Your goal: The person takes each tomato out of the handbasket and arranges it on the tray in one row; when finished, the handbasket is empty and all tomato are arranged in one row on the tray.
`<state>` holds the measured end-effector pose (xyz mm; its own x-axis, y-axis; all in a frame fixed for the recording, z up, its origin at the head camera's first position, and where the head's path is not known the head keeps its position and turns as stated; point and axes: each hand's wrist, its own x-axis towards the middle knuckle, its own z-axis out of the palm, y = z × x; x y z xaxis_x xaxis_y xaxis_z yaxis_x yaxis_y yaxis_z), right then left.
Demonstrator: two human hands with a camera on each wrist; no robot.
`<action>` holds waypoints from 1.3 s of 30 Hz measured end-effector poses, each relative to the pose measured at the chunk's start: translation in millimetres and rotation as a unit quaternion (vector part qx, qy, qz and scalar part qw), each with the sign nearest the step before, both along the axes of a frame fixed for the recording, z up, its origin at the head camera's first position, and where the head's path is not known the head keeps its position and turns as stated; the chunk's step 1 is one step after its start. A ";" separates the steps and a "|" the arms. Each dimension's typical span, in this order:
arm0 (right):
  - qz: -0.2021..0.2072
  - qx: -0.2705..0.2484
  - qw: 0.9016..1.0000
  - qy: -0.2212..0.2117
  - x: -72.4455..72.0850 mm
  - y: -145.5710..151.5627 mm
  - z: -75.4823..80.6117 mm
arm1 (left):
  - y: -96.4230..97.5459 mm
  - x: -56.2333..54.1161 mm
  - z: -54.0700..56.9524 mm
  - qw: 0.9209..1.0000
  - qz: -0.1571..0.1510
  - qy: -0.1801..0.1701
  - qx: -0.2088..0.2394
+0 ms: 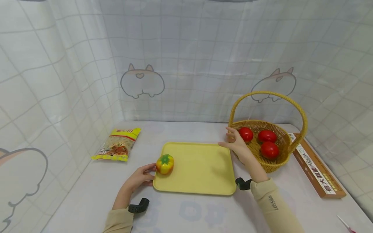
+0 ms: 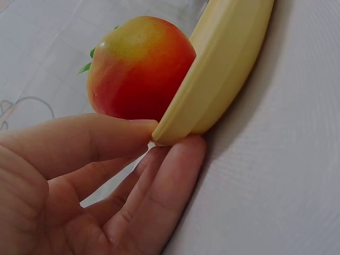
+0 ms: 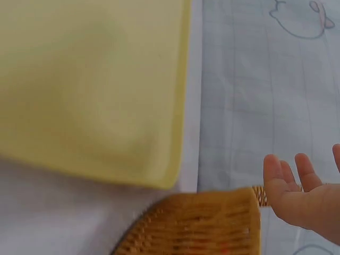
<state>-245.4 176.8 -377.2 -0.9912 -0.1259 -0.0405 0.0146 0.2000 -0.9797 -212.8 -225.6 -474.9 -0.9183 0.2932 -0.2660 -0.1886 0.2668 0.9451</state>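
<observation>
Yellow rectangular plastic tray (image 1: pixel 201 168) lies on the white surface (image 1: pixel 180 132), its left rim held in the narrow, pinching grip of the left hand (image 1: pixel 141 177). Just inside that rim sits a round red-and-yellow pepper with a green top (image 1: pixel 165 165). Good handling probably means level, even pressure, as tilting could roll the pepper. Fingers spread wide and holding nothing, the right hand (image 1: pixel 240 147) is beside the tray's far right corner and the golden wicker basket (image 1: pixel 271 167); contact with either is unclear. Those fingers should avoid snagging the basket, where three glossy red fruits (image 1: pixel 269 150) lie.
</observation>
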 end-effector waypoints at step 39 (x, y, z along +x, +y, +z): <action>-0.107 0.005 0.994 0.002 11.7 94.2 -5.5 | -0.8 -0.5 -2.9 1.000 0.000 0.004 -0.001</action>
<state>-233.8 271.0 -382.6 -0.9954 0.0882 -0.0361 0.0534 0.2021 -0.9779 -213.4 -226.4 -477.8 -0.9205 0.2928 -0.2586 -0.1803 0.2687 0.9462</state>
